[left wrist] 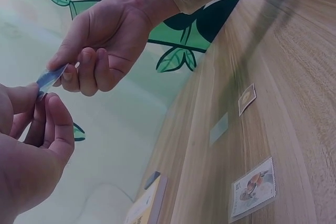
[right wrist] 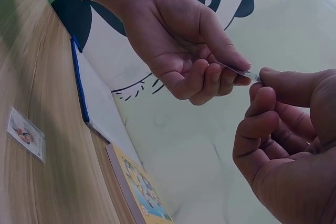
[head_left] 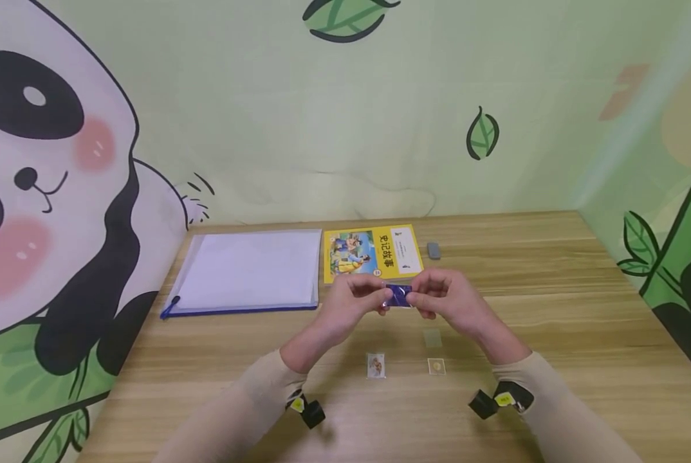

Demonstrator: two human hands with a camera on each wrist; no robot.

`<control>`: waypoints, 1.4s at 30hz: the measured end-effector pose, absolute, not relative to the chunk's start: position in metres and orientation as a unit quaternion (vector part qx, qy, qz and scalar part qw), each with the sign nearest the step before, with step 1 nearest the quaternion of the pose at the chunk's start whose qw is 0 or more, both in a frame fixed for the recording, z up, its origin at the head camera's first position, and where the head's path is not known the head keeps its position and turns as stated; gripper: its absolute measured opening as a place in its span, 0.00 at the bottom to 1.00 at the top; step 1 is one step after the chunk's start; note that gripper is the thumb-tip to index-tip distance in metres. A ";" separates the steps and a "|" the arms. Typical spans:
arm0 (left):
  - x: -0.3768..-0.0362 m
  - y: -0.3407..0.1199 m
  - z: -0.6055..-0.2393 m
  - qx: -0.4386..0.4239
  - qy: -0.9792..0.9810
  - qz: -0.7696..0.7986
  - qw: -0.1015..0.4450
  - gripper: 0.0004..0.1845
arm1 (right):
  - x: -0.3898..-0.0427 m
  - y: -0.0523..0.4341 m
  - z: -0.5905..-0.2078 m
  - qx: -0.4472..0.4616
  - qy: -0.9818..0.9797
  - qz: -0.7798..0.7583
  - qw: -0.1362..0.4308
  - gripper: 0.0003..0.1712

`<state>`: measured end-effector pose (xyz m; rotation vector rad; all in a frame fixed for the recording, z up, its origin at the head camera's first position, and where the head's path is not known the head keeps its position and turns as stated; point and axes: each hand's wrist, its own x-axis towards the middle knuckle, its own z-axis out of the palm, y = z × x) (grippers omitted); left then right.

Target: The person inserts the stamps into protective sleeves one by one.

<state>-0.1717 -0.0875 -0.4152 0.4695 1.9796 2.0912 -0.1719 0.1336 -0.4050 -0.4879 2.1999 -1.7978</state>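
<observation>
Blue sleeved card (head_left: 398, 296) pinched at both ends, left hand (head_left: 351, 304) & right hand (head_left: 446, 301), above table (head_left: 554, 321). Looks thin, light, bendy, prob slippery; edges best.

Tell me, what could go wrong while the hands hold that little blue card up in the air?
The blue card is only pinched by its ends between the left hand and the right hand, above the table. If one pinch slips, it may drop. Pulling both ends might bend or tear it. If it falls, it could land on the small picture card or the little yellow one lying just below and knock them about.
</observation>
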 end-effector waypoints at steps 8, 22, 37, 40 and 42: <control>-0.173 -0.088 -0.415 0.168 0.685 0.701 0.109 0.09 | -0.172 0.134 -0.402 -0.169 0.761 -0.614 0.124 0.09; -0.173 -0.088 -0.416 0.168 0.694 0.690 0.123 0.09 | -0.168 0.136 -0.403 -0.173 0.764 -0.610 0.115 0.09; -0.172 -0.089 -0.416 0.179 0.687 0.692 0.133 0.10 | -0.168 0.140 -0.404 -0.202 0.757 -0.613 0.099 0.08; -0.171 -0.088 -0.416 0.180 0.690 0.688 0.130 0.10 | -0.167 0.140 -0.403 -0.199 0.759 -0.612 0.101 0.07; -0.171 -0.089 -0.415 0.183 0.692 0.687 0.128 0.09 | -0.167 0.140 -0.402 -0.198 0.759 -0.612 0.102 0.07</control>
